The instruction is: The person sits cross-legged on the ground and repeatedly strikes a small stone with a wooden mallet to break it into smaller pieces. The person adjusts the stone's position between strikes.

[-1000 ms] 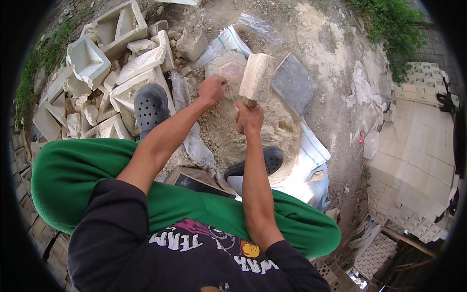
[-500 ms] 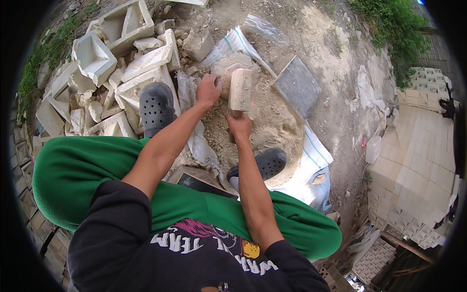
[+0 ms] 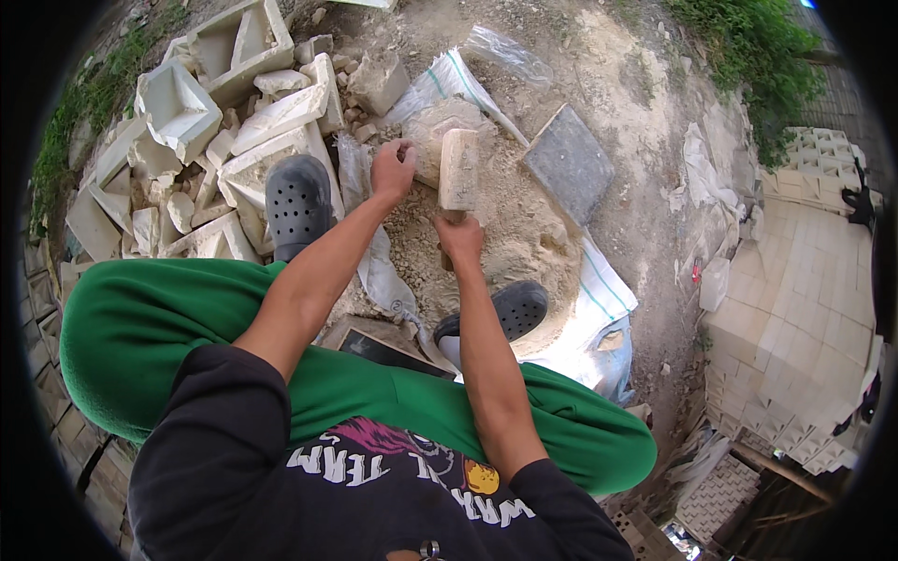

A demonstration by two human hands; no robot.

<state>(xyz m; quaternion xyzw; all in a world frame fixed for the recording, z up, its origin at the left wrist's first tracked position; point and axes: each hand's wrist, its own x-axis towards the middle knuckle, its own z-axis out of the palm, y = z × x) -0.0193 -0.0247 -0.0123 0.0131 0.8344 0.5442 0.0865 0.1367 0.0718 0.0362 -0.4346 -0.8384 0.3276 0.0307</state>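
Observation:
My right hand is wrapped round the short handle of a mallet. The mallet's thick, pale, dust-coated head points away from me, above a whitish block on the ground. To the left of the mallet, my left hand hovers by the block's near left side, fingers loosely curled and apart, with nothing visible in them. Crumbled pale powder lies under and around both hands. Part of the block is hidden behind the mallet head.
Broken white moulded blocks are heaped at the left. A dark square slab lies to the right on a white woven sack. My clog-shod feet flank the powder. Stacked pale blocks stand far right.
My left hand has drawn back slightly left, away from the block. The mallet stays in my right hand in nearly the same place; the whole view has shifted a little.

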